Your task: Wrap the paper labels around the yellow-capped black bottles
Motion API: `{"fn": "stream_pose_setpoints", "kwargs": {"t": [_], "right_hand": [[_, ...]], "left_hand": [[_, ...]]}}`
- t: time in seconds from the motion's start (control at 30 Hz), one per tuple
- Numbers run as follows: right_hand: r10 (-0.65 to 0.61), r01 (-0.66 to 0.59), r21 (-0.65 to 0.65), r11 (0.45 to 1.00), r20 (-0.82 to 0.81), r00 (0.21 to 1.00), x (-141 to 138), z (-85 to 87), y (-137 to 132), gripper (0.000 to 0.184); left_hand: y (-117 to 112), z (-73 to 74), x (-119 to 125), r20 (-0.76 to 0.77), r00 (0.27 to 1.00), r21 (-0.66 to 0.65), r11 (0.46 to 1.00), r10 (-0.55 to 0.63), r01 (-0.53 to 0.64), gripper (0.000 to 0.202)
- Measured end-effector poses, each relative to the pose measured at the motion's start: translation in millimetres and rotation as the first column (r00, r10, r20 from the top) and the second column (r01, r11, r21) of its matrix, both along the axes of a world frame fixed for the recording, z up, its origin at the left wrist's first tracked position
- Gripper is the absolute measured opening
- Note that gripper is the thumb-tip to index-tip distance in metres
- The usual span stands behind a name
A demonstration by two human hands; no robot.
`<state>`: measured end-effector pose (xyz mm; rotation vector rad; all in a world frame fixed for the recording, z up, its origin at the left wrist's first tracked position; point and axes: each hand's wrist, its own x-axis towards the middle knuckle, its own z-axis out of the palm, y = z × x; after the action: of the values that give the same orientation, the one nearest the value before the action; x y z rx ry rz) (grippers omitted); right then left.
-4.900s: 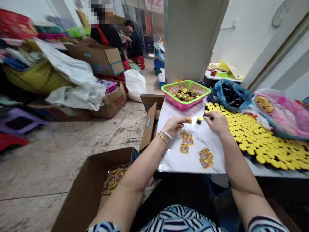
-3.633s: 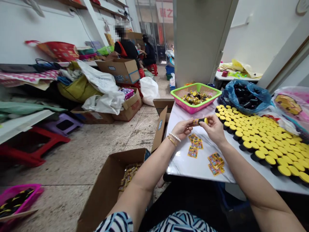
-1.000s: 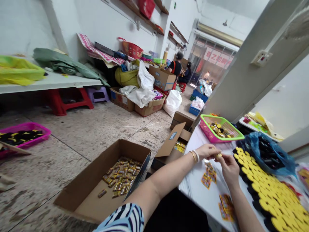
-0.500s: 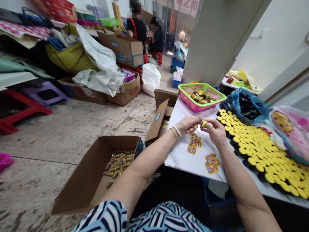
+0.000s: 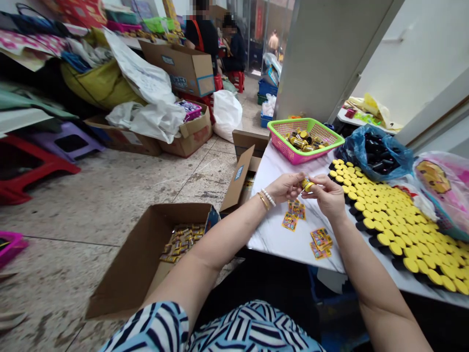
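Both my hands meet above the white table (image 5: 278, 234), pinching one small black bottle with a yellow cap (image 5: 307, 185). My left hand (image 5: 286, 187), with a pearl and a gold bracelet on the wrist, grips its left end. My right hand (image 5: 329, 196) is closed on the capped end. Small orange and yellow stickers (image 5: 295, 211) lie on the table just under my hands, and a second pile of stickers (image 5: 320, 241) lies nearer to me. Rows of yellow-capped bottles (image 5: 395, 220) stand to the right of my right hand.
A pink and green basket (image 5: 305, 139) of bottles sits at the table's far end, a blue bag (image 5: 377, 154) of black bottles beside it. On the floor at left an open cardboard box (image 5: 146, 259) holds labelled bottles. Two people sit far back near boxes and bags.
The view swung from the floor and the box back to the table. My hands stayed together on the small bottle, turning it slightly; earlier my left hand held a sticker and the bottle stood on the table.
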<state>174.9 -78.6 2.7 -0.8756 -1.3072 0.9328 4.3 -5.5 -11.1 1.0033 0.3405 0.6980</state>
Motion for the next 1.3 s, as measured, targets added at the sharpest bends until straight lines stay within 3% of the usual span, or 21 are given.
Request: {"fn": "stream_pose_setpoints", "kwargs": {"t": [0.1, 0.2, 0.3, 0.4, 0.53, 0.73, 0.83, 0.97, 1.03, 1.1, 1.17, 1.3], "right_hand": [[0.015, -0.015, 0.005, 1.0, 0.019, 1.0, -1, 0.0, -2, 0.019], [0.023, -0.029, 0.035, 0.999, 0.149, 0.988, -2, 2.1, -4, 0.02], [-0.047, 0.029, 0.12, 0.992, 0.148, 0.988, -2, 3.2, -5, 0.016], [-0.053, 0.044, 0.099, 0.994, 0.091, 0.994, 0, 4.0, -4, 0.017], [-0.001, -0.011, 0.067, 0.998, 0.177, 0.984, 1, 6.5, -6, 0.025], [-0.115, 0.091, 0.173, 0.981, 0.136, 0.984, -2, 8.0, -10, 0.012], [-0.086, 0.069, 0.128, 0.989, 0.134, 0.987, -3, 8.6, -7, 0.024], [-0.099, 0.09, 0.056, 0.994, 0.172, 0.98, -1, 6.2, -2, 0.064], [-0.198, 0.178, 0.098, 0.979, 0.267, 0.943, -1, 2.1, 1, 0.064], [-0.272, 0.239, 0.139, 0.961, 0.328, 0.905, -2, -2.5, 3, 0.052], [-0.249, 0.223, 0.118, 0.968, 0.289, 0.924, -4, -5.2, 4, 0.041], [-0.078, 0.079, -0.003, 0.997, 0.128, 0.989, -6, -1.7, 4, 0.042]], "left_hand": [[-3, 1.3, 2, -0.065, 0.998, -0.027, 0.999, 0.017, -0.018, 0.058], [-5, 2.2, 2, -0.149, 0.987, -0.055, 0.996, 0.067, -0.076, 0.061], [-4, 3.0, 0, -0.099, 0.995, -0.091, 0.996, 0.009, -0.018, 0.061], [-2, 2.7, -2, -0.006, 0.998, -0.068, 0.996, -0.066, 0.065, 0.053], [-3, 0.7, -1, -0.048, 0.999, -0.08, 0.997, -0.013, 0.009, 0.054], [-8, 6.2, 2, -0.046, 0.997, -0.144, 0.988, -0.065, 0.058, 0.051], [-7, 8.2, 2, -0.053, 0.997, -0.152, 0.987, -0.054, 0.045, 0.051], [-5, 6.3, 3, -0.037, 0.999, -0.187, 0.982, -0.014, 0.007, 0.049], [-2, 5.4, 3, -0.034, 0.999, -0.22, 0.975, 0.013, -0.02, 0.048], [0, 5.7, 3, -0.031, 0.999, -0.247, 0.969, 0.017, -0.024, 0.049], [3, 7.7, 1, -0.023, 1.0, -0.268, 0.963, 0.007, -0.013, 0.05], [3, 12.5, -3, -0.045, 0.999, -0.283, 0.959, 0.008, -0.021, 0.051]]}}
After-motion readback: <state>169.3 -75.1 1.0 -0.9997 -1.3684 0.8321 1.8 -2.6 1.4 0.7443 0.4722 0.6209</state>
